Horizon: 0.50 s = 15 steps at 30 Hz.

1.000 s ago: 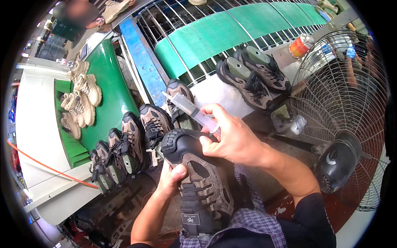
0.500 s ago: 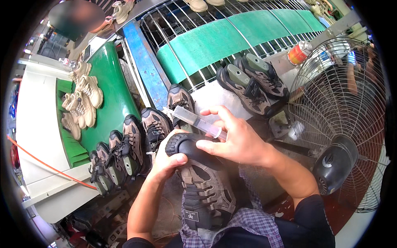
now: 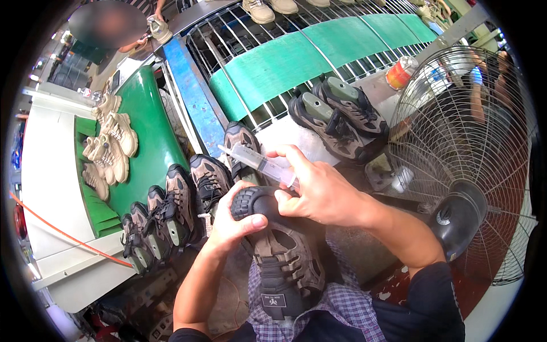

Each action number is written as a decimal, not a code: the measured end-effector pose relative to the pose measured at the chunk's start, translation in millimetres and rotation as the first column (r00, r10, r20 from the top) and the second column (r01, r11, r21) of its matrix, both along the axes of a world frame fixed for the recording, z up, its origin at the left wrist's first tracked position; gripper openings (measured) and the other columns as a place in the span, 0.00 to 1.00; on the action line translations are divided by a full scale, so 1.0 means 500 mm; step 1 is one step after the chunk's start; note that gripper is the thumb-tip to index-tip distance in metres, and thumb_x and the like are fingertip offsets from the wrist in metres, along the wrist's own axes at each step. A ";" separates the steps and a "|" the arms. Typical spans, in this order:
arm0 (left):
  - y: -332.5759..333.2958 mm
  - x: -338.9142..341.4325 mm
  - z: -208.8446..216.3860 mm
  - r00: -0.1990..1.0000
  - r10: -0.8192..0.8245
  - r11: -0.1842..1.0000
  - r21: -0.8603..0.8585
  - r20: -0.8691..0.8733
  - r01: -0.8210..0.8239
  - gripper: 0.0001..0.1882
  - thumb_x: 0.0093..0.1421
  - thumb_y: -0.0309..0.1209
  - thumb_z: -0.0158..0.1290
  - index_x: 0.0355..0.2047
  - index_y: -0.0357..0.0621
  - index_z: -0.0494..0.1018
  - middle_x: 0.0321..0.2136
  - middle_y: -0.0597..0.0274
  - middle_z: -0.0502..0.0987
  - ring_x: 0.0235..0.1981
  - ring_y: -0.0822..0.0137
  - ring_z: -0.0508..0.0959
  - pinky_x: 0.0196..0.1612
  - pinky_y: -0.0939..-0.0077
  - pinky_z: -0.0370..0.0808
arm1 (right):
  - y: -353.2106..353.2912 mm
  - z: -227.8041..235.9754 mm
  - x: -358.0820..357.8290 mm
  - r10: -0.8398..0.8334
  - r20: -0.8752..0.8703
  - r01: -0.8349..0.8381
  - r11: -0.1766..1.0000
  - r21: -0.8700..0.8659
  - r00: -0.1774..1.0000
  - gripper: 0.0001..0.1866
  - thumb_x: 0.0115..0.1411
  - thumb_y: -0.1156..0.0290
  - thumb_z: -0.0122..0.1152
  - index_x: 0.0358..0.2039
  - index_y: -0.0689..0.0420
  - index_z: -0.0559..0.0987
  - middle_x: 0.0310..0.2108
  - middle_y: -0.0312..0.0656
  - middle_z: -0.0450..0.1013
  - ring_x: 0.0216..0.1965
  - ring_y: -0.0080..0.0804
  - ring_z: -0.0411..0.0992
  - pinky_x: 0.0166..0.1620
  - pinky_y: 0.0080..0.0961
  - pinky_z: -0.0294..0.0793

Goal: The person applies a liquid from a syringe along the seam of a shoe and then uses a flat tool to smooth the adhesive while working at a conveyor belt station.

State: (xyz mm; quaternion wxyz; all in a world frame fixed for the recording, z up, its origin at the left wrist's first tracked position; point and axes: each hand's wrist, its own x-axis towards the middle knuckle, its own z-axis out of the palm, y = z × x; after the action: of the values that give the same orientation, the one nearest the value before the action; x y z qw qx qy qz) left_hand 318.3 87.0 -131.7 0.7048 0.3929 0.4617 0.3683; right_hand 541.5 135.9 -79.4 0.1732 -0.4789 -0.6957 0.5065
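A brown and black hiking shoe (image 3: 305, 259) stands toe up against my checked apron, its tongue toward me. My left hand (image 3: 235, 221) is closed around the toe end at its left side, thumb on the black toe cap and fingers behind the treaded sole. In my right hand (image 3: 327, 191) is a clear plastic syringe (image 3: 259, 162), held slantwise above the toe with its nozzle pointing up and left. The right thumb rests against the toe cap. Whether anything leaves the nozzle is too small to tell.
Several matching shoes (image 3: 179, 196) line the left, with another pair (image 3: 342, 117) ahead. Beige shoes (image 3: 119, 134) sit on a green belt (image 3: 151, 108). Beyond lies a metal rack (image 3: 273, 62); a caged fan (image 3: 461, 211) stands at right. Another person's hand holds a beige shoe (image 3: 159, 29) far left.
The syringe has shifted slightly left and lies a little more steeply. The held shoe has turned slightly in my left hand. The view has moved a little; the other person's beige shoe sits lower.
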 end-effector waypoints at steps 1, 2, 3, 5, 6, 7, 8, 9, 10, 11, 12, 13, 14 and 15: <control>0.004 -0.001 0.001 1.000 0.001 1.000 -0.002 0.001 -0.001 0.37 0.42 0.48 0.73 0.47 0.39 0.72 0.37 0.65 0.76 0.37 0.74 0.75 0.43 0.78 0.73 | 0.000 0.000 0.002 0.001 -0.003 -0.001 1.000 0.002 1.000 0.33 0.58 0.61 0.65 0.60 0.59 0.64 0.30 0.54 0.79 0.32 0.51 0.79 0.40 0.43 0.77; 0.007 -0.003 0.001 1.000 0.004 1.000 -0.003 0.001 -0.004 0.37 0.43 0.48 0.73 0.47 0.39 0.72 0.36 0.65 0.76 0.37 0.74 0.75 0.43 0.79 0.73 | -0.001 -0.004 0.004 -0.017 -0.069 0.016 1.000 -0.025 0.997 0.31 0.59 0.61 0.65 0.59 0.60 0.66 0.31 0.52 0.79 0.32 0.47 0.79 0.40 0.40 0.77; 0.007 -0.005 0.000 1.000 0.008 1.000 0.008 0.007 -0.008 0.37 0.43 0.48 0.73 0.47 0.39 0.72 0.36 0.65 0.76 0.37 0.74 0.75 0.43 0.79 0.73 | -0.003 -0.010 0.009 -0.036 -0.134 0.030 0.998 -0.052 0.990 0.30 0.60 0.62 0.64 0.59 0.60 0.67 0.31 0.50 0.78 0.31 0.43 0.79 0.39 0.38 0.76; 0.006 -0.010 0.000 1.000 0.014 0.999 0.030 0.016 -0.014 0.36 0.44 0.48 0.73 0.46 0.40 0.72 0.36 0.65 0.76 0.37 0.75 0.75 0.43 0.79 0.73 | -0.011 -0.024 0.022 -0.110 -0.233 0.098 0.993 -0.064 0.966 0.27 0.62 0.63 0.64 0.58 0.60 0.70 0.34 0.46 0.78 0.32 0.35 0.77 0.39 0.32 0.76; 0.006 -0.012 0.000 1.000 0.012 0.999 0.034 0.004 -0.012 0.36 0.44 0.49 0.73 0.46 0.40 0.72 0.35 0.66 0.76 0.36 0.75 0.75 0.43 0.80 0.72 | -0.019 -0.037 0.030 -0.154 -0.271 0.144 0.988 -0.055 0.950 0.25 0.63 0.64 0.63 0.57 0.61 0.71 0.35 0.45 0.77 0.32 0.32 0.75 0.39 0.30 0.75; 0.005 -0.013 0.001 1.000 0.022 0.999 0.033 -0.004 -0.022 0.35 0.44 0.49 0.72 0.46 0.40 0.72 0.35 0.66 0.76 0.36 0.75 0.74 0.43 0.80 0.72 | -0.028 -0.047 0.039 -0.198 -0.309 0.192 0.980 -0.048 0.930 0.24 0.64 0.64 0.63 0.57 0.61 0.72 0.36 0.44 0.77 0.33 0.28 0.74 0.39 0.28 0.75; 0.004 -0.013 0.001 0.999 0.033 0.999 0.034 -0.011 -0.033 0.35 0.44 0.48 0.72 0.45 0.40 0.72 0.35 0.66 0.76 0.36 0.75 0.74 0.42 0.80 0.72 | -0.040 -0.054 0.053 -0.214 -0.320 0.220 0.975 -0.019 0.923 0.24 0.64 0.68 0.62 0.60 0.61 0.71 0.38 0.43 0.76 0.34 0.26 0.73 0.39 0.26 0.74; 0.001 -0.017 -0.001 0.999 0.046 0.998 0.032 -0.019 -0.046 0.35 0.45 0.48 0.72 0.45 0.40 0.72 0.34 0.67 0.76 0.36 0.76 0.74 0.42 0.80 0.72 | -0.052 -0.049 0.065 -0.184 -0.312 0.185 0.982 -0.027 0.932 0.25 0.64 0.69 0.62 0.61 0.61 0.71 0.39 0.43 0.75 0.34 0.25 0.73 0.40 0.25 0.74; -0.002 -0.024 -0.009 0.999 0.052 0.998 0.017 -0.011 -0.052 0.34 0.45 0.48 0.72 0.45 0.39 0.72 0.34 0.67 0.75 0.35 0.76 0.74 0.40 0.81 0.72 | -0.063 -0.033 0.077 -0.154 -0.304 0.150 0.988 -0.036 0.940 0.26 0.64 0.69 0.62 0.61 0.60 0.71 0.39 0.43 0.75 0.35 0.25 0.73 0.40 0.25 0.74; -0.005 -0.028 -0.013 0.998 0.058 0.998 0.020 -0.012 -0.058 0.34 0.45 0.48 0.72 0.45 0.39 0.72 0.34 0.67 0.75 0.34 0.77 0.74 0.40 0.81 0.72 | -0.074 -0.019 0.088 -0.124 -0.291 0.116 0.992 -0.044 0.949 0.27 0.64 0.69 0.62 0.62 0.60 0.70 0.39 0.43 0.75 0.35 0.25 0.72 0.40 0.25 0.74; -0.003 -0.028 -0.015 0.998 0.056 0.998 0.022 -0.008 -0.055 0.34 0.46 0.47 0.72 0.45 0.39 0.72 0.34 0.67 0.75 0.34 0.77 0.74 0.39 0.81 0.72 | -0.088 -0.008 0.096 -0.116 -0.261 0.113 0.993 -0.024 0.958 0.28 0.63 0.71 0.63 0.63 0.58 0.71 0.39 0.45 0.76 0.34 0.28 0.75 0.39 0.26 0.75; -0.002 -0.029 -0.016 0.999 0.053 0.998 0.025 -0.005 -0.053 0.34 0.46 0.47 0.72 0.46 0.39 0.72 0.34 0.67 0.75 0.34 0.77 0.74 0.39 0.82 0.72 | -0.095 0.010 0.099 -0.097 -0.201 0.106 0.994 0.037 0.975 0.28 0.62 0.71 0.63 0.63 0.58 0.71 0.39 0.46 0.77 0.33 0.31 0.76 0.38 0.27 0.76; 0.000 -0.028 -0.017 0.999 0.047 0.999 0.024 -0.007 -0.047 0.34 0.46 0.47 0.72 0.46 0.39 0.72 0.34 0.67 0.75 0.34 0.77 0.74 0.39 0.82 0.72 | -0.101 0.030 0.104 -0.079 -0.142 0.093 0.991 0.099 0.987 0.27 0.62 0.71 0.64 0.62 0.58 0.72 0.39 0.47 0.77 0.33 0.33 0.77 0.38 0.28 0.77; 0.001 -0.026 -0.018 0.999 0.042 0.999 0.024 -0.009 -0.042 0.34 0.46 0.47 0.73 0.46 0.39 0.72 0.33 0.67 0.75 0.34 0.77 0.74 0.39 0.82 0.72 | -0.105 0.042 0.107 -0.064 -0.081 0.076 0.984 0.160 0.995 0.27 0.62 0.71 0.64 0.62 0.58 0.72 0.39 0.48 0.78 0.32 0.35 0.78 0.37 0.29 0.77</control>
State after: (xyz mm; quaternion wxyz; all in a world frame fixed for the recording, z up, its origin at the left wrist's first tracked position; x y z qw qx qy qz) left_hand 305.1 87.8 -140.6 0.6901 0.3932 0.4687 0.3865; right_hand 594.8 83.6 -58.6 0.2558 -0.4678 -0.7105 0.4592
